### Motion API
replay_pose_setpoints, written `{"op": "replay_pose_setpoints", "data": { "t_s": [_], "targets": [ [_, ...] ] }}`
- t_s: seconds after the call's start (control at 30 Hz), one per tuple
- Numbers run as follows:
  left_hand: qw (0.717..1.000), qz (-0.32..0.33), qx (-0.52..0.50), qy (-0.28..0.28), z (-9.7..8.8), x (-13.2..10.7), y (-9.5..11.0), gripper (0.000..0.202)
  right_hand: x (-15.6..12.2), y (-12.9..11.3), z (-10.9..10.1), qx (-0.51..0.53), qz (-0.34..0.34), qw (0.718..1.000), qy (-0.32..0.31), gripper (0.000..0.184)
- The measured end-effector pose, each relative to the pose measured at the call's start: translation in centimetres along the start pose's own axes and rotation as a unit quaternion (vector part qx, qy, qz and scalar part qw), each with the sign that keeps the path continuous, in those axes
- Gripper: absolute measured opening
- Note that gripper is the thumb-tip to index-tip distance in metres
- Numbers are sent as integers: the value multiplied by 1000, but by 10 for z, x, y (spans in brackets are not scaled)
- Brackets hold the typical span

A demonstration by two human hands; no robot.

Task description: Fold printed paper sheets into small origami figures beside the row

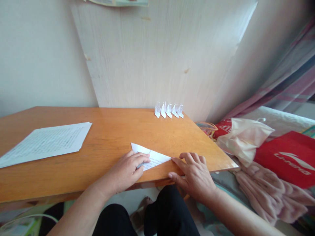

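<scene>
L hand [133, 165] lies over the near L part of a folded triangular sheet of printed paper [157, 158], fingers curled; thumb & forefinger close tog. w/ a greyish sliver betw. them, too unclear to ID. Can't tell if it's gripping or just pressing. R hand [193, 173] not closed: fingers bent, thumb spread apart at table edge, index tip at paper's R corner. Paper sits at near edge of orange-brown wooden table [118, 126], printed lines showing but too small to read.

Farther L on table: stack of printed sheets [49, 142], dense rows of text, illegible. Far edge, R of ctr: row of 5 small folded-paper pcs [169, 111], upright, close tog., w/ faint print.

Off table to R: red bag [287, 160] w/ white logo, reads "LI-NING"; whitish plastic bag [243, 137] beside it, partly over another red bag [222, 128] w/ white lettering, only partly visible. Pinkish blanket [263, 185] below.
</scene>
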State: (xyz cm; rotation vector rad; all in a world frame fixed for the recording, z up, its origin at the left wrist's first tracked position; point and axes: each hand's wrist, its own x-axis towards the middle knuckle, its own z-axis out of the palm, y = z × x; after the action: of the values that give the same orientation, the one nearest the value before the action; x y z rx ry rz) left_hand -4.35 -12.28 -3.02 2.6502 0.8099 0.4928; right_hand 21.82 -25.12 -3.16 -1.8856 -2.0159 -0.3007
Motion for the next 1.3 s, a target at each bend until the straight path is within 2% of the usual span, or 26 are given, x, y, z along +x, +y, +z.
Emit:
{"op": "replay_pose_setpoints", "data": {
  "t_s": [0.1, 0.2, 0.27, 0.33, 0.43, 0.53, 0.97, 1.3],
  "targets": [
    [1000, 0, -4, 3, -1, 1, 2, 35, 12, 5, -4, 68, 9, 998, -2, 34],
    [1000, -6, -4, 2, -4, 2, 6, 36, 33, 8, -5, 203, 63, 977, 9, 24],
    [1000, -13, -1, -2, -6, 2, 9, 37, 49, 9, -4, 253, 114, 961, -19, 16],
    [1000, -19, -1, -3, -8, 3, 11, 37, 62, 9, -2, 267, 144, 950, -73, 10],
    [1000, -16, -8, -2, -9, 3, 12, 36, 74, 10, 4, 233, 168, 944, -163, 10],
    [1000, -4, -11, 0, -7, 3, 10, 35, 78, 11, 9, 199, 168, 946, -196, 10],
    [999, 28, -20, 26, 1, 4, 1, 33, 75, -7, 5, 91, 127, 973, -168, 10],
    [999, 38, -29, 14, -3, 7, 5, 34, 76, -25, 9, 80, 100, 978, -163, 12]
  ]
}}
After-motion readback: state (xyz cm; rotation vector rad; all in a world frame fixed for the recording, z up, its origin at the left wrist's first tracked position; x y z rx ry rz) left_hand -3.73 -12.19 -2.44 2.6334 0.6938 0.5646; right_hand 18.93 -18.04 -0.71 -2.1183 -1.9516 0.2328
